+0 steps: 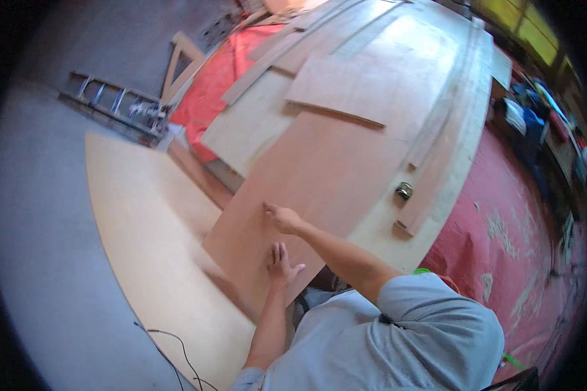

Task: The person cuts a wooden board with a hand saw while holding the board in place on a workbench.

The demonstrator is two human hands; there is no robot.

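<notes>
Thumb spread wide on left hand (281,266), over brown board (329,159); right hand (282,219) curled above board, cannot tell whether pinching anything.

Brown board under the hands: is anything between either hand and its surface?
Nothing visible stands between the left hand and the board. Nothing shows beneath the right hand either, though blur could hide something small there. The smaller panel lies farther up, beyond both hands.

Grey floor (39,195) stretches along the left, red sheeting (486,208) spreads at right, and yellow panels (537,34) stand at upper right.
</notes>
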